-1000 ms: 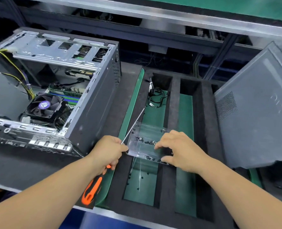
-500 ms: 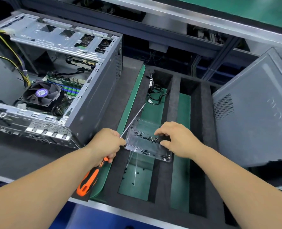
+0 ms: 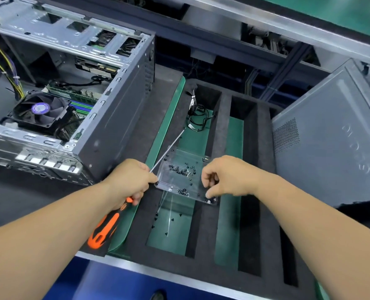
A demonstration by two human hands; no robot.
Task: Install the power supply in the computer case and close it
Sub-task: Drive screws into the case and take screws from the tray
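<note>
Orange-handled screwdriver (image 3: pixel 106 226) stays gripped in my left hand (image 3: pixel 130 182) while my right hand (image 3: pixel 225 176), flat on the clear screw tray (image 3: pixel 179 172) a moment ago, has lifted with fingertips pinched, likely on a screw, the open case (image 3: pixel 114 109) waiting at left.

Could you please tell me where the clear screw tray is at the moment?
In the head view, the clear screw tray sits centre frame across the black foam organiser, between the left hand holding the orange screwdriver and the right hand.
</note>
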